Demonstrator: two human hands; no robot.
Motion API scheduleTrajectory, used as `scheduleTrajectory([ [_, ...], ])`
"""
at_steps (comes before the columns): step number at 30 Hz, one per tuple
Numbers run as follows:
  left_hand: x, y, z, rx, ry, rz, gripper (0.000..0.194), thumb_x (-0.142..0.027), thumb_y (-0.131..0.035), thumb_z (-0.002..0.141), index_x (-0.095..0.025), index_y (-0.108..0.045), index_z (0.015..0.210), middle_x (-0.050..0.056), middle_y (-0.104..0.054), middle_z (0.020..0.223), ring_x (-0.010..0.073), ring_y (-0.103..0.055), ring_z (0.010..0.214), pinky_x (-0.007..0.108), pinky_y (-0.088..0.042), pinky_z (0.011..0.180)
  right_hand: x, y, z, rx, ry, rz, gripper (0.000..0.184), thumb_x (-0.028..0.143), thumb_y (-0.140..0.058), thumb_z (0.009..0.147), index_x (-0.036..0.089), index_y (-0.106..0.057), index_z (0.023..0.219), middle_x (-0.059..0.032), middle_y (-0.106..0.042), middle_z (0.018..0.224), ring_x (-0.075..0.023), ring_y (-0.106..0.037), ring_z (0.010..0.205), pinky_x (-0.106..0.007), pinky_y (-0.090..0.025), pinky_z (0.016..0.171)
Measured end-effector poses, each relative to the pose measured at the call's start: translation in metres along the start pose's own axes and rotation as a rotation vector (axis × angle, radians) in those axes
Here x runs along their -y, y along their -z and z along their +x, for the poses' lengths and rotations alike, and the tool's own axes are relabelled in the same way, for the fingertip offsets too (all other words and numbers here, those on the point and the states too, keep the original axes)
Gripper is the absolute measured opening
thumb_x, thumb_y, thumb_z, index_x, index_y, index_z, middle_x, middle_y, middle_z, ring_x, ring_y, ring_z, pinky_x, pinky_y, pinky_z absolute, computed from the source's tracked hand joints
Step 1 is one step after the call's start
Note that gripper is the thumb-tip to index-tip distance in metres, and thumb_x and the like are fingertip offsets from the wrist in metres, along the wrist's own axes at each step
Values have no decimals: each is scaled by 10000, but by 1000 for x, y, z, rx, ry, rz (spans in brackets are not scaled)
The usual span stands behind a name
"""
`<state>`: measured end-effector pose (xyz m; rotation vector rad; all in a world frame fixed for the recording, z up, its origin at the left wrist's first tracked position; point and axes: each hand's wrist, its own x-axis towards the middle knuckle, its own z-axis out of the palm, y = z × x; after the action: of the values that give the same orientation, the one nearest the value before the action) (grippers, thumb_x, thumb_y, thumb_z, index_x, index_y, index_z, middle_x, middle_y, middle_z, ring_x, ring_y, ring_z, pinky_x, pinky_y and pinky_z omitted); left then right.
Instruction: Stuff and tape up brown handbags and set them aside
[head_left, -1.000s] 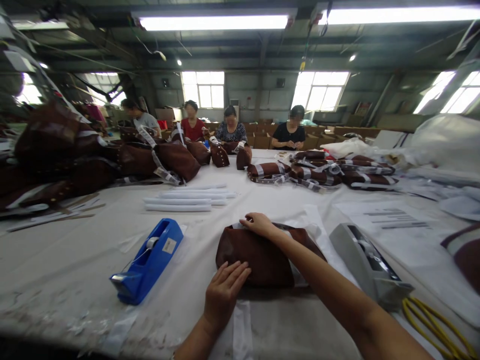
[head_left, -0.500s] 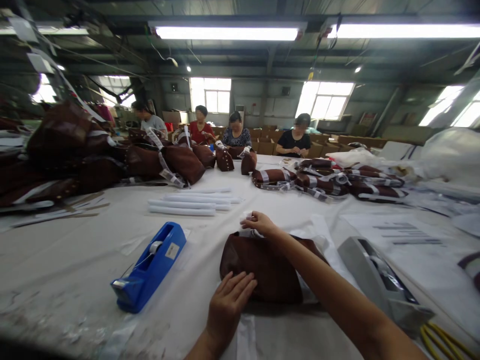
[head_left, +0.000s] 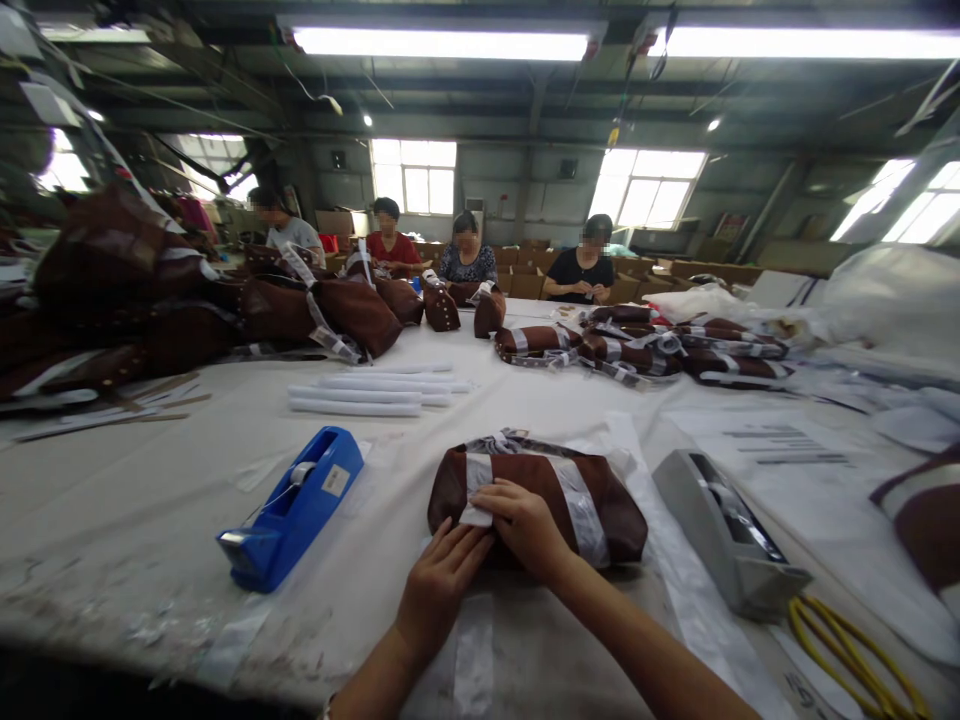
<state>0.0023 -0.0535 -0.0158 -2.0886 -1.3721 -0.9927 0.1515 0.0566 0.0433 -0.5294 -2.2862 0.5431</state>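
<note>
A brown leather bag [head_left: 526, 468] lies right in front of me on the white-covered table. Two pale wrapping bands cross it: a left strip [head_left: 479, 468] and a right strip [head_left: 581, 505]. The fingers of my right hand [head_left: 531, 528] are closed on the lower end of the left strip, against the bag's near side. Just beside that end, my left hand [head_left: 439, 580] lies flat on the bag with its fingers stretched out. The bag's underside and part of its front are hidden by my hands.
A blue tape dispenser [head_left: 296, 510] stands left, a grey one [head_left: 724, 530] right, near yellow-handled scissors [head_left: 851, 650]. White rolls [head_left: 356, 400] lie beyond. Brown bags are heaped at left [head_left: 142, 280] and lie wrapped at right [head_left: 630, 350]. Several people sit across the table.
My right hand has come from the bag's far edge to its near side, bringing the strip over the top. My left hand stays on the bag. The view has shifted slightly.
</note>
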Motion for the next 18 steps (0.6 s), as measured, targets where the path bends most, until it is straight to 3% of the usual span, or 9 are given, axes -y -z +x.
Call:
scheduleTrajectory([
  [2,3,2,-2,3,10,-44,378,-79,-455,952,-204,-627,1264,46,-735,1160,189,-686,1097,425,-510,1077,0,-8,-12,-23,81,-95,326,85,-530,909,252,-733,1101,-43,-763,1073,-196,-701,1059,-413,-517,1049],
  [9,9,7,-7,-25,145,-113,383,-55,-461,865,-186,-603,1196,92,-699,1155,212,-660,1124,349,-566,989,5,-20,-35,-89,160,-173,324,122,-473,970,236,-689,1183,-61,-749,1146,-219,-658,1174,-458,-512,1059],
  [18,9,4,-11,-30,252,-144,406,-107,-527,885,-217,-521,1275,103,-649,1199,229,-642,1141,379,-568,984,7,-22,-52,-145,194,-137,365,98,-514,966,282,-667,1242,-27,-735,1193,-172,-648,1189,-406,-508,1069],
])
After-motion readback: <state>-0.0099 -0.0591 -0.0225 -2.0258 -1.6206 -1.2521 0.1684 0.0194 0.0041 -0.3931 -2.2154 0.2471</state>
